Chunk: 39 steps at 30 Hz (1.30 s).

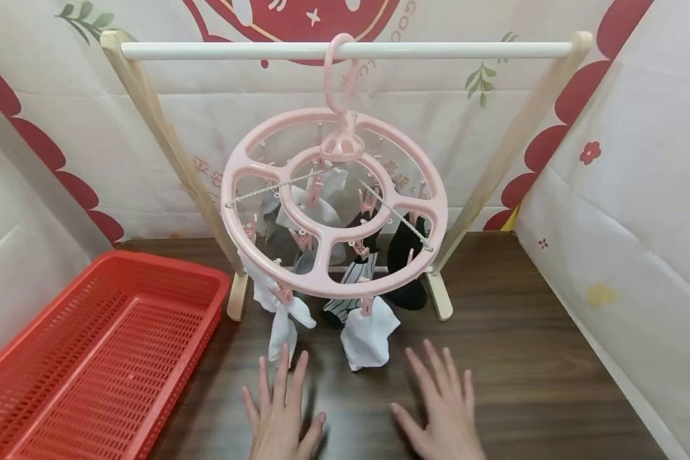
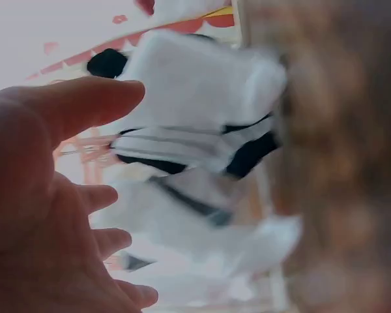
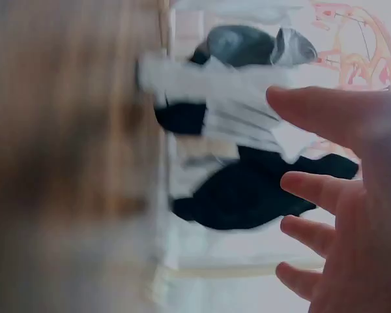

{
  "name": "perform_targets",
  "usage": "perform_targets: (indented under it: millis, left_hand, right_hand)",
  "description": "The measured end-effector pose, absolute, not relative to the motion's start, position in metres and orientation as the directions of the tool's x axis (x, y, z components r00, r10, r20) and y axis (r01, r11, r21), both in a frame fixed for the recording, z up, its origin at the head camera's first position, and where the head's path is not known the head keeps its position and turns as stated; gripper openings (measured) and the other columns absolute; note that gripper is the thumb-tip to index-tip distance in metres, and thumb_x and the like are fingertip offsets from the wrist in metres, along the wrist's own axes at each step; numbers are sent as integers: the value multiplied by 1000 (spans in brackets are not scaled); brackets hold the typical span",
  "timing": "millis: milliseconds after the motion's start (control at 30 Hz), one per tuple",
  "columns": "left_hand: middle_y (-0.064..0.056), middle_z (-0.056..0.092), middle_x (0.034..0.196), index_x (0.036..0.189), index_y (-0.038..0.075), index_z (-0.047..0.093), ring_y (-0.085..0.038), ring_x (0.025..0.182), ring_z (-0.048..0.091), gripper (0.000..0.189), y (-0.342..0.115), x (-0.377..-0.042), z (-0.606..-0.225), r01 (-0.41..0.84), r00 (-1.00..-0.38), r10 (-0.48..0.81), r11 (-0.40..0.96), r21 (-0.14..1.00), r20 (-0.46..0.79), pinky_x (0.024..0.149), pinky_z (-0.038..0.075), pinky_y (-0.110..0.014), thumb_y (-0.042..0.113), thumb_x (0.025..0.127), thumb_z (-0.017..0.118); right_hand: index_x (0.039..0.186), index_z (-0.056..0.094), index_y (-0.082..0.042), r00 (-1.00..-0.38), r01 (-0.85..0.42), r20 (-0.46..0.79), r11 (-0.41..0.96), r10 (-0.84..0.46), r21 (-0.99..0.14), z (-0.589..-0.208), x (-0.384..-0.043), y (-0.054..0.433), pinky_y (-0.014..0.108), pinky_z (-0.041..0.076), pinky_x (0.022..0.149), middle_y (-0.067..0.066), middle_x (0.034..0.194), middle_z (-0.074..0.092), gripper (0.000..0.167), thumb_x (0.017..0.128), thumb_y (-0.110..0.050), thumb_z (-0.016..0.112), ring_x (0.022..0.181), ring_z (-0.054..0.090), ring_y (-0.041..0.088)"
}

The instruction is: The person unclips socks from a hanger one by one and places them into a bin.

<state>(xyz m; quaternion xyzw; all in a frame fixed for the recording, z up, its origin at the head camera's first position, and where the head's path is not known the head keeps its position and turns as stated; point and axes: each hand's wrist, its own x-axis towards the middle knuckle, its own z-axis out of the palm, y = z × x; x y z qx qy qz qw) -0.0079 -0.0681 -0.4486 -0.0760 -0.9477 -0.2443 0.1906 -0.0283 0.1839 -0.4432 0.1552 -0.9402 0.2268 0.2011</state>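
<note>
A pink round clip hanger (image 1: 324, 287) hangs by its hook from the white bar (image 1: 230, 51) of a wooden-legged rack. Socks dangle from its clips: a white sock (image 1: 370, 335) at the front, another white sock (image 1: 283, 326) to its left, a striped sock (image 1: 356, 281) behind and a black sock (image 1: 405, 255) at the right. Grey and white socks hang further back, partly hidden by the ring. My left hand (image 1: 282, 415) is spread with nothing in it, below the left white sock. My right hand (image 1: 441, 409), also spread and holding nothing, is right of the front white sock.
A red plastic basket (image 1: 221, 291) with slotted sides stands at the left on the dark wooden table (image 1: 529, 383). The rack's feet (image 1: 439, 297) rest on the table behind my hands. Printed cloth walls (image 1: 627, 191) enclose the back and sides.
</note>
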Motion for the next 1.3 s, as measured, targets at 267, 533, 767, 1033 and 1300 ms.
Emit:
perform_targets:
  millis: [267, 533, 767, 1033, 1300]
  left_hand:
    - [-9, 12, 159, 153, 18, 24, -44, 142, -1, 102, -94, -19, -410, 320, -868, 170, 910, 264, 466, 95, 2, -77, 28, 69, 82]
    - [-10, 12, 160, 147, 10, 33, -46, 141, 2, 90, -102, -37, -384, 361, -878, 180, 858, 366, 444, 94, 2, -78, 24, 73, 81]
    - [-16, 56, 126, 130, 4, 48, -34, 116, 53, 57, -101, -82, -366, 469, -865, 218, 675, 570, 453, 94, 39, -55, 11, 80, 76]
    - [4, 54, 73, 86, 7, 62, -8, 64, 48, 9, -88, -98, -371, 476, -879, 319, 543, 691, 355, 58, 42, -26, -1, 83, 65]
    - [9, 46, 62, 95, 6, 67, -3, 55, 39, 11, -86, -95, -370, 509, -860, 359, 572, 643, 362, 51, 35, -22, 1, 86, 61]
  right_hand:
    - [147, 40, -20, -809, -477, 433, 875, -398, -86, -399, -35, 216, 62, 2, 108, 7, 156, 25, 72, 93, -67, 34, 142, 17, 37]
    - [145, 43, -15, -635, -709, 449, 705, -628, -16, -369, -34, 180, 37, 8, 113, 12, 150, 36, 64, 99, -57, 26, 136, 32, 31]
    - [141, 47, -6, -570, -765, 638, 618, -518, -181, -337, -62, 123, 43, 44, 90, 12, 136, 51, 55, 99, -42, 46, 117, 54, 28]
    - [113, 66, -6, -644, -736, 707, 490, -291, -468, -335, -92, 73, 35, 49, 71, 6, 102, 67, 40, 86, -36, 73, 89, 63, 20]
    - [119, 64, -6, -794, -582, 551, 57, -257, -811, -339, -110, 65, 30, 48, 83, 1, 106, 65, 34, 86, -4, 72, 95, 60, 15]
